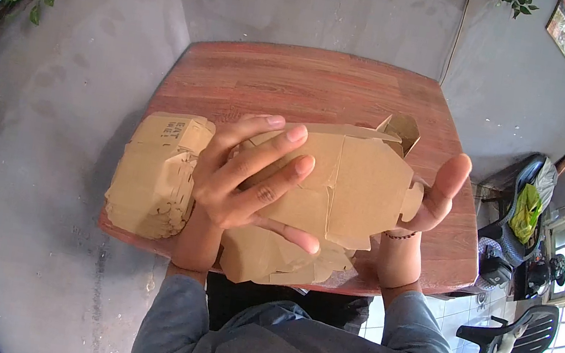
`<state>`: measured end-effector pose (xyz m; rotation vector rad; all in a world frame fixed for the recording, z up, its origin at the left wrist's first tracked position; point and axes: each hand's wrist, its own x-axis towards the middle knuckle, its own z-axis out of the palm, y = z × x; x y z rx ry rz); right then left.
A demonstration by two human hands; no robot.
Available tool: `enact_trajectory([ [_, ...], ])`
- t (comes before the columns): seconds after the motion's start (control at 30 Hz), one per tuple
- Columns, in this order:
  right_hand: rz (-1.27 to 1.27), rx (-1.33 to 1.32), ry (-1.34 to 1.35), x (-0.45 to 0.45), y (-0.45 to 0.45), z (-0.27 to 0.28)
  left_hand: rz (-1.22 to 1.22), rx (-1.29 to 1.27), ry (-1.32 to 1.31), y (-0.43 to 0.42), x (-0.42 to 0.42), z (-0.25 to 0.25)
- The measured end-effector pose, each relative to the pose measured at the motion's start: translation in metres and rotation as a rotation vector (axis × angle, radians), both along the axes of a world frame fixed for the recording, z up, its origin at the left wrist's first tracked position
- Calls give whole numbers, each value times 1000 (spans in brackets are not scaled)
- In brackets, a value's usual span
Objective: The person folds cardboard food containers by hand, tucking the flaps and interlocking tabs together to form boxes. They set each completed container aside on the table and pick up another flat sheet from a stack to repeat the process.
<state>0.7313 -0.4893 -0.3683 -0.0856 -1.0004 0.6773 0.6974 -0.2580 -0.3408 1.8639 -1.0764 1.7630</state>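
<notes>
A partly folded brown cardboard box (371,189) is held up above the wooden table, its end flaps raised at the upper right. My left hand (249,179) lies across its left part with the fingers spread. At the box's right end is my right hand (439,195), thumb pointing up and its other fingers hidden behind the cardboard. Below the held box, more brown cardboard (271,258) rests at the table's near edge. Stacked cardboard pieces (156,173) with printed lettering sit to the left of my left hand.
The reddish wooden table (296,81) stands against grey walls. To the right, a dark chair (518,347) and another chair (516,209) with bags on it stand on the tiled floor, near a window.
</notes>
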Motion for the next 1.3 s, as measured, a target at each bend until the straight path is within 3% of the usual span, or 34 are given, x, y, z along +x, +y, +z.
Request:
enact_trajectory([
  [0.07, -100, 88, 1, -6, 6, 13, -25, -3, 8, 0, 0, 0],
  [0.13, 28, 36, -95, -3, 1, 9, -22, 39, 60, 3, 0, 3],
  [0.27, 69, 22, -40, -4, 3, 10, -56, 50, 88, 7, 6, 4],
  [0.33, 106, 3, -171, 3, 4, 8, -72, 58, 121, 8, 6, 6],
  [0.57, 77, -32, -82, -7, 4, 11, -89, 70, 141, 7, 5, 10],
  [0.67, 65, 15, -176, -6, 7, 17, -62, 81, 121, 5, 2, 10],
  [0.97, -54, -37, -236, -5, 0, 2, 49, 47, 90, -4, -10, 9],
  [1.03, -114, -91, -41, -13, -5, 0, 107, 59, 119, -6, -15, 9],
  [1.3, -268, -321, -45, -26, -12, -3, 136, 71, 111, -6, -11, 6],
])
